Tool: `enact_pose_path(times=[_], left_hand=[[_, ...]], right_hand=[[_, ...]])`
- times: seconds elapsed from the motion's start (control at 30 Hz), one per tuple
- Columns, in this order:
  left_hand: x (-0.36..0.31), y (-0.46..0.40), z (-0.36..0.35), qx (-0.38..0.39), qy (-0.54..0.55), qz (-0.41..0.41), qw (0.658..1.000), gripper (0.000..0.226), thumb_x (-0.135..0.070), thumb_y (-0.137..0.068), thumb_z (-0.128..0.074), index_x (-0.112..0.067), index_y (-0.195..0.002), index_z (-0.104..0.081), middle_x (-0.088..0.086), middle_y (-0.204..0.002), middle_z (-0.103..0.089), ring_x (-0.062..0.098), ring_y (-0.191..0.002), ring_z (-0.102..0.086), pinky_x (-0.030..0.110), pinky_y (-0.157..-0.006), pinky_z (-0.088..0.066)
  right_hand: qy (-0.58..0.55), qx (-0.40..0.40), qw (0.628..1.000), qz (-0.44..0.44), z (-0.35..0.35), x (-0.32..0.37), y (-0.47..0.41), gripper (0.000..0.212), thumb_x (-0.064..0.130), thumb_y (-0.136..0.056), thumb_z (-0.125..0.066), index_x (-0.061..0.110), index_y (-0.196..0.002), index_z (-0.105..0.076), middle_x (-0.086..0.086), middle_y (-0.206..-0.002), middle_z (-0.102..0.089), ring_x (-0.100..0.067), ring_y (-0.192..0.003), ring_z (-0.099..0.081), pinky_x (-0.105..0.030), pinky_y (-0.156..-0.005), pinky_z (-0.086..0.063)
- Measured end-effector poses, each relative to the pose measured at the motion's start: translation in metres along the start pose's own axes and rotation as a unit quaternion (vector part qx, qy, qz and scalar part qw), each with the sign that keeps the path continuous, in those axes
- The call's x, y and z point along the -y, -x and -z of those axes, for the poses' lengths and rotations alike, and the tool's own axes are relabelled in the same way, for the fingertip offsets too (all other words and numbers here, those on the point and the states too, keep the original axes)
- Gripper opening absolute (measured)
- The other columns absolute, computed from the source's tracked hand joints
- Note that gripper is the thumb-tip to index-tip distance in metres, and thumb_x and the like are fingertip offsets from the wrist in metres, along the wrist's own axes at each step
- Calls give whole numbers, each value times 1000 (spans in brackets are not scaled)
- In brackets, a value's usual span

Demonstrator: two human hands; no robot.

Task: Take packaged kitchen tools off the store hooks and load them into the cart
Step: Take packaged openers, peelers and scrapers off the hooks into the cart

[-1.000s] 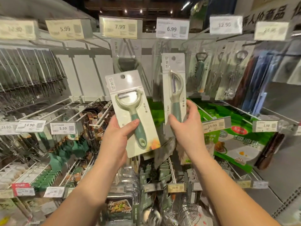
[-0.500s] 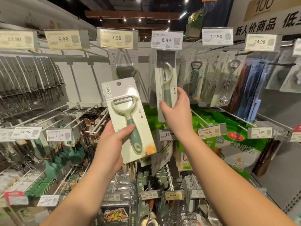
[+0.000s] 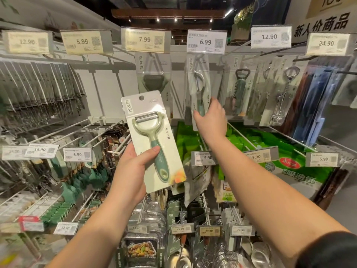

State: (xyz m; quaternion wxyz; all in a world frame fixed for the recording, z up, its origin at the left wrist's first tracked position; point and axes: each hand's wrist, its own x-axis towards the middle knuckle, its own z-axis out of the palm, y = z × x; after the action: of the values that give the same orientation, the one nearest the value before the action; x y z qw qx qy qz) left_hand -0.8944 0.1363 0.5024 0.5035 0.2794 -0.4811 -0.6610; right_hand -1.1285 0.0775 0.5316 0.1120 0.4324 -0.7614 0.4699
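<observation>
- Left hand (image 3: 133, 171), centre of the frame: thumb curled across the front of a carded Y-peeler pack (image 3: 153, 140), fingers behind the card. The grip closes on the lower left part of the card; the pack stands nearly upright, its top tilted slightly left.
- Right hand (image 3: 211, 118), centre right: fingers and thumb closed on the lower part of a hanging side-blade peeler pack (image 3: 197, 84). The pack's top sits at the hook (image 3: 199, 56) under the 6.99 price tag (image 3: 206, 41); whether the card is on the hook cannot be told.
- Edges: the held Y-peeler pack overlaps, in the view, the lower edge of a dark peeler pack (image 3: 153, 80) hanging under the 7.99 tag (image 3: 145, 40).
- Just right of the right hand hangs a bottle-opener pack (image 3: 240, 88); a corkscrew pack (image 3: 284, 93) hangs further right.
- Open room: a bare white back panel (image 3: 108, 88) lies left of the held pack; wire hook rows (image 3: 81, 132) project at middle left.
</observation>
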Motion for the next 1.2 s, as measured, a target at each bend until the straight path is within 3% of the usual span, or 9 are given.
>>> enact_pose_path(times=[0.4,0.53,0.63,0.8,1.0,1.2], left_hand=[[1,0,2,-35,1,-5,999,38,2,-94,-56,-16,-128,-61,8,-117,-74,29,-110,-70,55,-102,-49],[1,1,3,-35,-6,-3,999,37,0,-95,-56,-18,-128,-61,5,-116,-74,26,-110,-70,52,-96,-53],[1,-3,8,-46,-16,-9,999,38,0,-94,-57,-16,-129,-59,4,-116,-75,24,-108,-71,44,-87,-56],[-2,-11,25,-72,-18,-5,997,34,3,-92,-56,-16,-119,-62,6,-109,-76,24,-98,-74,41,-76,-60],[-15,-20,48,-29,-10,-5,1000,37,-1,-94,-56,-18,-127,-61,5,-117,-74,24,-107,-71,47,-89,-55],[-27,-41,80,17,4,10,1000,42,1,-92,-57,-15,-131,-59,10,-120,-72,29,-111,-69,46,-92,-53]], right_hand=[[-61,42,997,-20,-13,-8,-10,84,44,-87,-71,16,-153,-28,-7,-153,-40,-27,-131,-51,-44,-93,-52],[-73,63,995,-25,-8,-19,-5,95,55,-85,-70,15,-156,-22,-9,-155,-34,-27,-136,-45,-43,-101,-47],[-99,65,993,-10,-3,-29,4,85,52,-90,-64,11,-154,-27,-9,-153,-34,-26,-138,-40,-40,-110,-38],[-135,65,989,-2,1,-25,8,74,43,-94,-62,14,-153,-30,-5,-154,-33,-22,-140,-38,-42,-117,-34],[-129,83,987,-45,-14,-7,-6,83,44,-91,-66,16,-156,-22,-7,-159,-29,-24,-143,-34,-42,-115,-32],[-76,47,992,-94,-31,5,-3,90,47,-86,-70,14,-154,-22,-10,-157,-31,-30,-140,-39,-54,-113,-34]])
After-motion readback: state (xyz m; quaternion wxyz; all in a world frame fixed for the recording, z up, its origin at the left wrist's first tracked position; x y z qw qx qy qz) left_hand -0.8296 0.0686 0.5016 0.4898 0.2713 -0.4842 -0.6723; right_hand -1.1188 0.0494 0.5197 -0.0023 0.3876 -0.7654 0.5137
